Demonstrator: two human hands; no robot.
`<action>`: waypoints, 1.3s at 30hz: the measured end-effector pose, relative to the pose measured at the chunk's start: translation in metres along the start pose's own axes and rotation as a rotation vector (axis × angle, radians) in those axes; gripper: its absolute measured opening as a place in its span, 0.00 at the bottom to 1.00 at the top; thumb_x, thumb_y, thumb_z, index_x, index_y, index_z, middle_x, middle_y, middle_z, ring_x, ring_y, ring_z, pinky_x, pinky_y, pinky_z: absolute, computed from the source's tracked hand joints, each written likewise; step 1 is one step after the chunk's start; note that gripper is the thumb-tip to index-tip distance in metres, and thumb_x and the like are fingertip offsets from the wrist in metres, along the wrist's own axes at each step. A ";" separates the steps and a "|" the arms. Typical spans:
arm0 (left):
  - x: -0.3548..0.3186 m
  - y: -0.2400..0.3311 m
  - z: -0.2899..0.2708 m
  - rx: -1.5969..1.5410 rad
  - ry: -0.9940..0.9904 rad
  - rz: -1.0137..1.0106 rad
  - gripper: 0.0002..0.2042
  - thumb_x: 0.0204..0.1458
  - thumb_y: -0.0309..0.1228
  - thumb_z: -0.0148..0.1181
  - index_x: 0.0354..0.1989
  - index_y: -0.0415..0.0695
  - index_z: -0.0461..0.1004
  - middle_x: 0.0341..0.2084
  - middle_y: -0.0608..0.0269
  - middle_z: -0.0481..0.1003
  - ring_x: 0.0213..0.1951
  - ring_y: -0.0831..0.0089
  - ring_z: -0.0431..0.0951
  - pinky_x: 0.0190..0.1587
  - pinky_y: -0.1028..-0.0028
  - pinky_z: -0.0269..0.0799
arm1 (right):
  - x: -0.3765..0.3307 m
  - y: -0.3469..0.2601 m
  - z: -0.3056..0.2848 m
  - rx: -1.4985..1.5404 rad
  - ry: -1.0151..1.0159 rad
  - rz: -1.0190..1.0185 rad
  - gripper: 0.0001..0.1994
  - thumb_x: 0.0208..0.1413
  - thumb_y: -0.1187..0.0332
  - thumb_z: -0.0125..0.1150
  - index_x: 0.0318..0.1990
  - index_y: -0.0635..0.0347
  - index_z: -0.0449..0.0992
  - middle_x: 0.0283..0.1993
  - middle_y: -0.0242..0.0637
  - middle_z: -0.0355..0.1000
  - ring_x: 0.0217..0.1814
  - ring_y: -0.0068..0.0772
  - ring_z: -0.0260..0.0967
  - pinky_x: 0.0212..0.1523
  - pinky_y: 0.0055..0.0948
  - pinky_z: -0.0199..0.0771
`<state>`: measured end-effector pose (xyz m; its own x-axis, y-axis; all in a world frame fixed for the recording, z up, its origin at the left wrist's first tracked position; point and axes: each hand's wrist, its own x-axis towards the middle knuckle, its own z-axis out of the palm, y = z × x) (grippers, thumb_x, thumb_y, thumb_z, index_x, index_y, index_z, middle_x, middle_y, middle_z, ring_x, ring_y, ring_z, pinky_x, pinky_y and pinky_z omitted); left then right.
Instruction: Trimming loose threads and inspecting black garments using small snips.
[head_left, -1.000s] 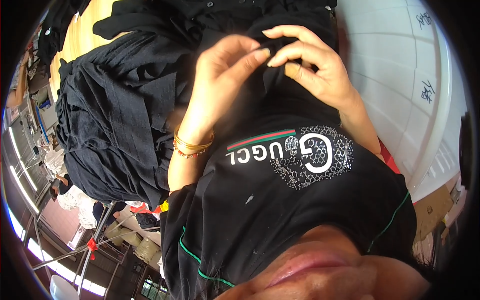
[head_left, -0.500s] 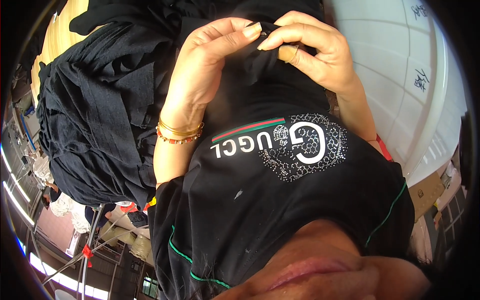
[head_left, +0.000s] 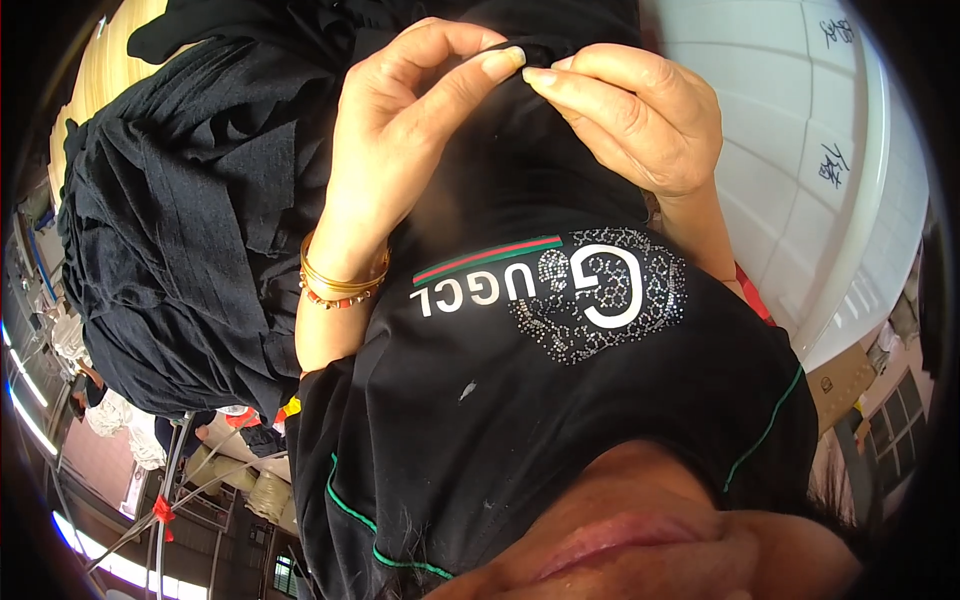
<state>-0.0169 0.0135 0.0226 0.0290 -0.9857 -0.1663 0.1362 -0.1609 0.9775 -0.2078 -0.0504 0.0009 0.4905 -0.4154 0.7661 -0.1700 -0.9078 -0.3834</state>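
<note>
Head view shows the left hand (head_left: 400,130) and right hand (head_left: 640,120) pinching a fold of black knit fabric (head_left: 520,150) between fingertips above the person's black printed shirt (head_left: 520,400), with a heap of black pleated garments (head_left: 170,250) left and a white panelled plastic tub (head_left: 800,150) right.

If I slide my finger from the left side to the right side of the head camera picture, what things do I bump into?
Pile of black cloth → left hand with gold bangles → right hand, both pinching a bit of black fabric → white panel.
</note>
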 end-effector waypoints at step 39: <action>-0.003 -0.014 0.005 -0.013 0.049 -0.099 0.09 0.57 0.29 0.63 0.40 0.35 0.81 0.35 0.63 0.82 0.40 0.80 0.79 0.46 0.79 0.74 | 0.005 -0.016 0.002 -0.033 -0.107 0.175 0.13 0.43 0.87 0.68 0.38 0.65 0.82 0.35 0.42 0.75 0.34 0.36 0.75 0.35 0.28 0.78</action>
<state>-0.0235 0.0180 0.0099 0.0629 -0.9612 -0.2685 0.1533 -0.2566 0.9543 -0.2011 -0.0380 0.0092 0.5383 -0.5601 0.6297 -0.2880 -0.8245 -0.4872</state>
